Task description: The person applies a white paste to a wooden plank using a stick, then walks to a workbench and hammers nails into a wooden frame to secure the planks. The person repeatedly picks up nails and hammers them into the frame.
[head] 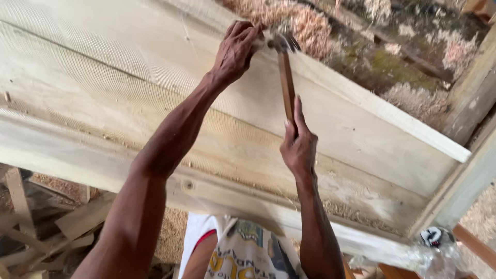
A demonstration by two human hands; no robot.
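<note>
the right hand [298, 144] is wrapped around the low end of a hammer [285, 77], its wooden handle stiff, its metal head heavy and far. the left hand [237, 49] pinches something small, likely a nail though too small to tell, beside the head on the pale plank [103, 77], with wood shavings [289, 20] beyond.

Both forearms are bare, with no sleeves, watch or rings on the left hand [236, 50] or right hand [298, 147]. A white printed garment [243, 250] covers the torso.
</note>
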